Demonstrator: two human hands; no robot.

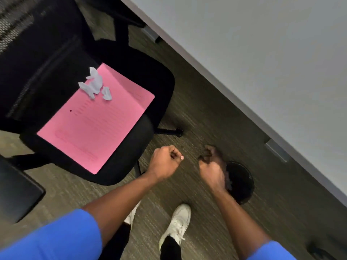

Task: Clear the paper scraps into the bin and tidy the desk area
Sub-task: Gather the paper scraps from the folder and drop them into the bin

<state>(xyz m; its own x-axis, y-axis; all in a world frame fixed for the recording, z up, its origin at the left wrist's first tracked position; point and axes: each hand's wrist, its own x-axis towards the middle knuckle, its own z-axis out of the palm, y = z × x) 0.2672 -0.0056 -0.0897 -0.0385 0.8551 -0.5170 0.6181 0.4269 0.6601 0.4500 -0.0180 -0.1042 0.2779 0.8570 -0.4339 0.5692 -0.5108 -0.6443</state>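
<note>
Several crumpled white paper scraps lie on a pink folder, which rests on the seat of a black office chair. A round black bin stands on the carpet under the desk edge. My left hand hovers over the carpet right of the chair, fingers curled shut with nothing visible in them. My right hand hangs blurred just left of the bin's rim, fingers loosely bent and apart, and I see nothing in it.
The grey desk top runs diagonally across the upper right. Another dark chair or case sits at the left edge. My white shoes stand on the carpet between chair and bin.
</note>
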